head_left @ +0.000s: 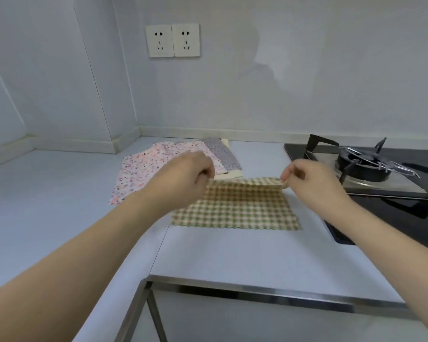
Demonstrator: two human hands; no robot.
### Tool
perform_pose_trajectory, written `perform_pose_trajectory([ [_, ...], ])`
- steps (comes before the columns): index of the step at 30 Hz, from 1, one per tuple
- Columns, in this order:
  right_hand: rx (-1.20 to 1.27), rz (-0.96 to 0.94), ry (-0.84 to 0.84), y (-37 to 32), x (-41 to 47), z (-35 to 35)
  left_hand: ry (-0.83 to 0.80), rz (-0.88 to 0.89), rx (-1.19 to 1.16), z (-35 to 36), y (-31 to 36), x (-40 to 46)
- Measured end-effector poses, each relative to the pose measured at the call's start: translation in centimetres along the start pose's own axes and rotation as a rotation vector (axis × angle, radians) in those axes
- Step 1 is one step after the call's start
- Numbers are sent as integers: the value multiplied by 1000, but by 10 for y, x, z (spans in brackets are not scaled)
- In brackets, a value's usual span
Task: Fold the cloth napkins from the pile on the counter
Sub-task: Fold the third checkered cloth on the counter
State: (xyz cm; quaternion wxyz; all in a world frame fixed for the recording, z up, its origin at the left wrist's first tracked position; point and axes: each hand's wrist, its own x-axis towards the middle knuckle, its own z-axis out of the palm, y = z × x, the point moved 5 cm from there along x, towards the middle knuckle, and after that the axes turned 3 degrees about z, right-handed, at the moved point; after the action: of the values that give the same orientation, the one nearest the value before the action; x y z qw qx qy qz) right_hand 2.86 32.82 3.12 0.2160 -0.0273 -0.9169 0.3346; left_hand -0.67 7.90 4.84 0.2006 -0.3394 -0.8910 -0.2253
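Observation:
A green-and-cream checked napkin lies on the white counter, its near zigzag edge flat and its far edge lifted. My left hand pinches the far left corner and my right hand pinches the far right corner, both a little above the counter. Behind it sits the pile: a pink floral napkin spread out on the left, a grey dotted napkin over it, and a cream cloth peeking out underneath.
A gas stove with black pan supports fills the right side, close to my right hand. A double wall socket is on the back wall. The counter's metal-trimmed front edge runs below.

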Motion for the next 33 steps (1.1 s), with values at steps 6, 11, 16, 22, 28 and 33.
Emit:
perform_pose_trajectory([
  [6,-246,-141,-140,21,-68,24,-266,62,61,45,-9,-64],
  [11,-303,-109,-224,23,-73,30,-282,34,75,39,-8,-61],
  [16,-365,-65,-259,23,-69,33,-214,-80,42,42,-11,-51],
  [22,-202,-42,-167,30,-60,29,-87,-263,-311,45,-18,-39],
  [28,408,107,2,42,-61,12,-111,-228,-501,37,-8,-34],
  [33,625,142,78,46,-65,4,-117,-77,-302,19,14,-31],
])
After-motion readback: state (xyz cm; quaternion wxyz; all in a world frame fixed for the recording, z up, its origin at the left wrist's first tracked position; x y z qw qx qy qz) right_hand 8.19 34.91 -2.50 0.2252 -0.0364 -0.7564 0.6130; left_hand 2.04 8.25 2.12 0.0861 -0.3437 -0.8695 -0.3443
